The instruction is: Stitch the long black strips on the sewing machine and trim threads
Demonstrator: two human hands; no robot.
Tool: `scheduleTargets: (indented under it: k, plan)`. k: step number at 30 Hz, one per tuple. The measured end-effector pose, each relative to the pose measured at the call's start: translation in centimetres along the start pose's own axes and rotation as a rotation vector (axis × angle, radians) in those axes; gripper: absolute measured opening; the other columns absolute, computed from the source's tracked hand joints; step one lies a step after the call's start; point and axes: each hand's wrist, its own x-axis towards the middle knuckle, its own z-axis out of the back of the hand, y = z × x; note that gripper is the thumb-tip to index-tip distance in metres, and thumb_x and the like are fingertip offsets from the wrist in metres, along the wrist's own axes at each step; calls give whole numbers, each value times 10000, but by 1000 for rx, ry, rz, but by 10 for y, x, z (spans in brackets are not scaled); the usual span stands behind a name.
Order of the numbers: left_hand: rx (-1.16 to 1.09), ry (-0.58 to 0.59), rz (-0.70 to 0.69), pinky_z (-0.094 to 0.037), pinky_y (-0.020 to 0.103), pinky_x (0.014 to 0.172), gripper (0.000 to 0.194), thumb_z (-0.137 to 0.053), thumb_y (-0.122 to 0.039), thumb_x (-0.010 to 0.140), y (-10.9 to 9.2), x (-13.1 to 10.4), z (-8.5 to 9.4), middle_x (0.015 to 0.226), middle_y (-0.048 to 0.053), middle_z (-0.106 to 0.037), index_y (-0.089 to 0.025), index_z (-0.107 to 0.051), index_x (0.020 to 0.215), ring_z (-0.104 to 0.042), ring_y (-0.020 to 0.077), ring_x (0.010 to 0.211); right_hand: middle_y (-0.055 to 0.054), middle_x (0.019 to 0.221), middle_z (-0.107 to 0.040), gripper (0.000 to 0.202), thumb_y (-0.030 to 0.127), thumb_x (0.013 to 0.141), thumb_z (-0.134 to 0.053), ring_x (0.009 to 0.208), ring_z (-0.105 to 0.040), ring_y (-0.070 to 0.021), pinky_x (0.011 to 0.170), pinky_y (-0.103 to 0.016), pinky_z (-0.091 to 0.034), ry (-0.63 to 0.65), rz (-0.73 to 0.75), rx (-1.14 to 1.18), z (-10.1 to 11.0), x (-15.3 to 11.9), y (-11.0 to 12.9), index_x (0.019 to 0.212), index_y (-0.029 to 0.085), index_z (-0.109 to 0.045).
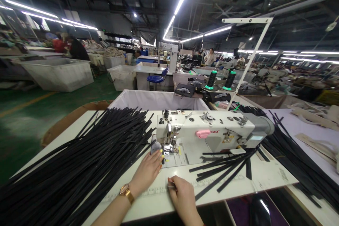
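Black strips (87, 159), uncountable, are heaped at nine o'clock from one sewing machine (190, 130); left hand (148, 169) is laid flat, right hand (183, 193) curled, contents indiscernible.

The sewing machine (185, 134) stands on the bench (150, 203), a heap of strips (87, 162) to its left. A second pile (293, 162) lies to its right, perhaps off this bench. Loose strips (225, 171) lie before its right end. Behind it stand thread cones (212, 79) and, farther back, a stool (155, 78).

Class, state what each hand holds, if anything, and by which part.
Right hand: a small dark item; which part is gripped is unclear. Left hand: cannot tell.
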Motion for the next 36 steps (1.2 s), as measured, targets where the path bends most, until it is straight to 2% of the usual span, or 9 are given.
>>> scheduleTargets:
  k: [7,22,26,28,31,36]
  plan:
    - [-13,-19,7,-417,544,1080,356,-442,-222,967,0,2,2,1413,110,-552,-202,-571,1298,-487,287,1317,-5,647,-676,207,217,911,-456,613,-624,-151,570,-255,-302,7,-3,-30,1,2,2,754,214,-590]
    - [-23,-20,17,-403,548,1088,351,-451,-221,961,1,3,-2,1402,106,-562,-206,-582,1286,-480,290,1320,1,632,-664,192,188,890,-469,591,-611,-144,554,-258,-281,-15,14,-32,3,2,4,743,214,-590]
    - [-64,-35,-6,-420,517,1083,347,-457,-239,960,9,4,-1,1389,87,-577,-217,-597,1276,-513,274,1290,7,629,-653,189,189,893,-474,589,-605,-140,559,-251,-285,-13,13,-29,3,2,4,737,215,-579]
    - [-89,-63,-5,-448,492,1060,333,-439,-221,960,20,12,3,1329,87,-623,-212,-625,1237,-562,260,1229,10,627,-650,188,193,895,-478,585,-601,-137,559,-250,-282,-20,22,-34,3,2,4,735,216,-574]
    - [-95,-90,13,-488,469,1004,321,-411,-162,945,42,37,11,1201,107,-679,-188,-676,1126,-609,255,1130,14,618,-648,195,194,898,-482,575,-594,-134,553,-255,-269,-26,32,-63,4,2,5,722,219,-562]
    - [-118,-30,-91,-465,442,1027,303,-433,-148,891,67,88,17,1099,64,-718,-211,-710,995,-586,259,1148,16,622,-646,205,204,910,-482,574,-588,-134,555,-264,-259,-13,27,-99,1,1,5,711,222,-528]
